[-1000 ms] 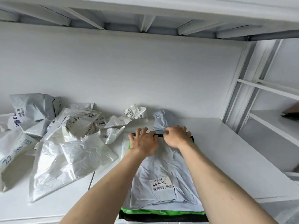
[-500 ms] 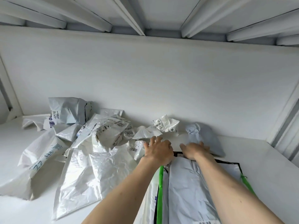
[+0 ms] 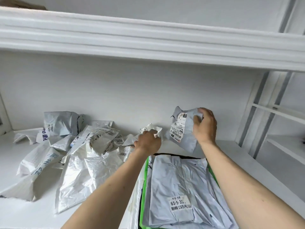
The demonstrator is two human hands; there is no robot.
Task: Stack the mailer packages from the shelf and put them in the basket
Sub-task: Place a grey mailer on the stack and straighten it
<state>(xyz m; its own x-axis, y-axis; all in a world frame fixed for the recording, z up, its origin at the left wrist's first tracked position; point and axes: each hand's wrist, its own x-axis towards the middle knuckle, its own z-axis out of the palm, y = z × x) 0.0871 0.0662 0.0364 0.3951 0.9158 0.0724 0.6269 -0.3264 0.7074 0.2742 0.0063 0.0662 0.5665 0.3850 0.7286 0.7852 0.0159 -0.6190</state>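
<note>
White shelf (image 3: 257,164) fills the view, its board running wall to wall under a thick white upper ledge (image 3: 148,38). Take the flattened stack (image 3: 179,187) as the landmark: grey mailers laid flat, one on another, over a layer with a green and black edge, sitting on the board at the near right, a printed label facing up on the top one.

Left of the stack, the loose pile (image 3: 69,156), a big sprawl of crumpled white and grey mailers with barcode stickers, spreading from the near edge back to the wall. At the far left corner of that pile, behind everything, a puffed grey mailer (image 3: 61,123) leans against the wall.

Beyond the stack and to its right, a grey mailer (image 3: 183,131) is up off the board, tilted, its shipping label turned this way. Right hand (image 3: 205,126) has it, fingers curled over the upper right corner and thumb pressed on the front, a firm pinch.

Just beyond the stack's far left corner, left hand (image 3: 148,142) is down on a small crumpled white mailer (image 3: 154,129), fingers bent into the crinkled plastic. The palm hides the grasp, so I cannot tell whether it is truly closed on the mailer or only resting there.

Both bare forearms reach in from the near edge, one on either side of the stack.
</note>
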